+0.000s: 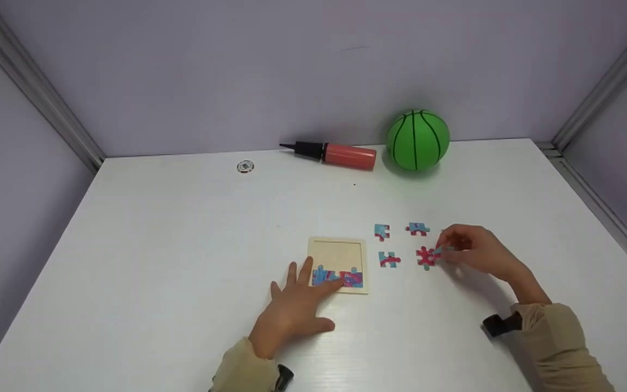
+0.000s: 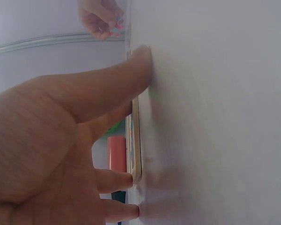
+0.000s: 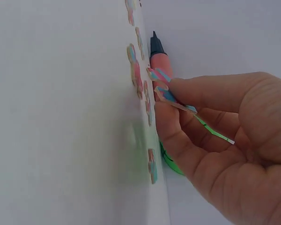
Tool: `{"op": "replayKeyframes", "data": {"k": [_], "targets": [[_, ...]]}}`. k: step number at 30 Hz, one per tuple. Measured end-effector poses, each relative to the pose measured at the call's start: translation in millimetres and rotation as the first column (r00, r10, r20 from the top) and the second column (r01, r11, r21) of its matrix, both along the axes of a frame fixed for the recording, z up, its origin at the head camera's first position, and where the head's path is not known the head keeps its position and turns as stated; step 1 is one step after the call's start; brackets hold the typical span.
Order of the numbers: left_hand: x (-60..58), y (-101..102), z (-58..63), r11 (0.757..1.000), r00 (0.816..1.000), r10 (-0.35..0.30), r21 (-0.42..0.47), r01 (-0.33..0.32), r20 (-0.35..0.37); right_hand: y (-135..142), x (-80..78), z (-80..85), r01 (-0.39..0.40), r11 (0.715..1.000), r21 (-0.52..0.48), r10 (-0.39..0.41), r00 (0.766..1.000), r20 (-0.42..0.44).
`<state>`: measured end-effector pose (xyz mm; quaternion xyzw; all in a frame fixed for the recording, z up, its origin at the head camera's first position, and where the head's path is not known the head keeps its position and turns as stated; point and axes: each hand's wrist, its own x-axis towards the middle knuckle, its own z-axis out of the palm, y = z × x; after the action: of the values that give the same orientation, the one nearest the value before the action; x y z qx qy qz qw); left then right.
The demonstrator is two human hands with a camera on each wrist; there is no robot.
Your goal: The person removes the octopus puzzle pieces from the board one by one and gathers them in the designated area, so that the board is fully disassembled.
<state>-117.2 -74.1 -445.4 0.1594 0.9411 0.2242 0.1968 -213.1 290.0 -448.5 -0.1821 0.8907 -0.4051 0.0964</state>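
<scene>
My right hand (image 1: 474, 250) pinches a jigsaw piece (image 3: 165, 93), blue and pink, between thumb and finger, tilted above the table. Just left of those fingertips lies a mostly red piece (image 1: 426, 257), partly overlapped by the held one in the head view. My left hand (image 1: 294, 307) is spread with straight fingers, its fingertips at the lower left of a wooden puzzle tray (image 1: 364, 256). One finger touches the joined blue and purple pieces (image 1: 352, 279) along the tray's bottom row. The thumb (image 2: 107, 86) rests on the table in front of the tray.
Several other loose pieces (image 1: 389, 259) lie right of the tray. At the back stand a green ball (image 1: 418, 140) and, lying beside it, a red and black hand pump (image 1: 349, 157). A round black-and-white chip (image 1: 245, 166) is farther left. Walls (image 1: 313, 71) enclose the table.
</scene>
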Motion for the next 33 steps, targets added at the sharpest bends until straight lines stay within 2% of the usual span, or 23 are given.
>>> {"op": "replayKeyframes", "data": {"k": [7,12,14,22,33], "targets": [[-0.8,-0.6,-0.9,1.0,1.0,0.001,0.008,-0.001,0.02,22.5,-2.1,6.7,0.003,1.0,-0.024,-0.001,0.996,0.094],[-0.7,-0.4,-1.6,1.0,1.0,0.006,0.005,-0.006,0.016,27.7,-3.5,1.6,-0.048,0.998,0.036,0.043,0.991,0.129],[-0.7,-0.4,-1.8,1.0,1.0,0.007,0.002,-0.007,0.013,27.5,-3.4,0.6,-0.044,0.996,0.073,0.036,0.993,0.113],[-0.8,0.2,-2.2,1.0,1.0,0.014,-0.003,-0.014,0.018,24.7,-1.9,5.0,0.059,0.977,0.206,-0.065,0.998,0.026],[-0.8,-0.3,-0.9,1.0,1.0,-0.012,-0.027,0.011,-0.012,26.6,-3.4,2.5,0.03,0.966,0.257,-0.035,0.999,0.016]]}}
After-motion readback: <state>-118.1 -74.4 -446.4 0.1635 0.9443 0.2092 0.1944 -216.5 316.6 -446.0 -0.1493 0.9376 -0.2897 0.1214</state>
